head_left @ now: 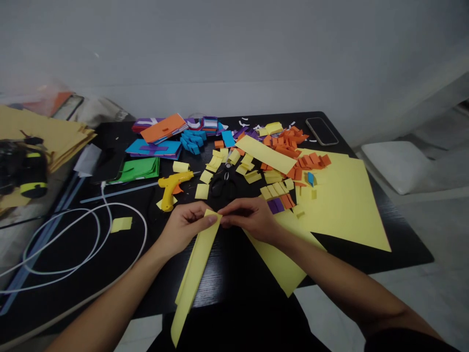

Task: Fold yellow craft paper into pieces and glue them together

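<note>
My left hand [190,222] pinches the upper end of some long yellow paper strips [200,264], which hang down toward the table's front edge. At the same end, my right hand [252,217] is closed, its fingertips against the strips' right corner. Just beyond my hands lie black-handled scissors [224,183], points away from me. To their left rests a yellow hot glue gun [174,188]. Small folded yellow paper pieces [252,176] are scattered around the scissors. A yellow sheet [289,254] lies partly under my right forearm.
Large yellow sheets [340,200] cover the right side, near a phone [322,131]. Orange folded pieces [287,142], blue pieces [193,141] and a green paper stack [139,169] lie farther back. A white cable [142,239] loops across the left; a wall [220,58] stands behind.
</note>
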Motion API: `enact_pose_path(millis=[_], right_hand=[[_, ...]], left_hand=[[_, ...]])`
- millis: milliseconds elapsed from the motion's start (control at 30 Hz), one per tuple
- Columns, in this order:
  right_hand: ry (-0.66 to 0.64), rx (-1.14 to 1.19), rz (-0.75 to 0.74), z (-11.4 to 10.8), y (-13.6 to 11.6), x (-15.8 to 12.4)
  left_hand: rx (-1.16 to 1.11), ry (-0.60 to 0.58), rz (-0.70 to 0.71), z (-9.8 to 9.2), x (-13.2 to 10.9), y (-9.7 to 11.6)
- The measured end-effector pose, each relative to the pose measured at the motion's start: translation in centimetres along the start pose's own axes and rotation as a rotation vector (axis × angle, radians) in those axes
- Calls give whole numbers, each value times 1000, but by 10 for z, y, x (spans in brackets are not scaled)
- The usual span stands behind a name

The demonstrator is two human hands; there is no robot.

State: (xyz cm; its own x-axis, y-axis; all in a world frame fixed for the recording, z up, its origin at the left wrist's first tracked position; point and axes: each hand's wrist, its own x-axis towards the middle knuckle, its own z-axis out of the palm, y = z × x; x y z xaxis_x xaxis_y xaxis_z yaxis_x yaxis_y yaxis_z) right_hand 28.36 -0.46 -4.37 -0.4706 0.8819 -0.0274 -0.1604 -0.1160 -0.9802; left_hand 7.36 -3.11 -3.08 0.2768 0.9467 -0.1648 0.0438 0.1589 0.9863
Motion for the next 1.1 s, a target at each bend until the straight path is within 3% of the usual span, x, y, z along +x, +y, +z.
enact_pose_path(millis=[1100], right_hand=[[10, -18, -71, 0, 7, 4]], left_hand=[[-71, 8, -74, 0, 1, -13]])
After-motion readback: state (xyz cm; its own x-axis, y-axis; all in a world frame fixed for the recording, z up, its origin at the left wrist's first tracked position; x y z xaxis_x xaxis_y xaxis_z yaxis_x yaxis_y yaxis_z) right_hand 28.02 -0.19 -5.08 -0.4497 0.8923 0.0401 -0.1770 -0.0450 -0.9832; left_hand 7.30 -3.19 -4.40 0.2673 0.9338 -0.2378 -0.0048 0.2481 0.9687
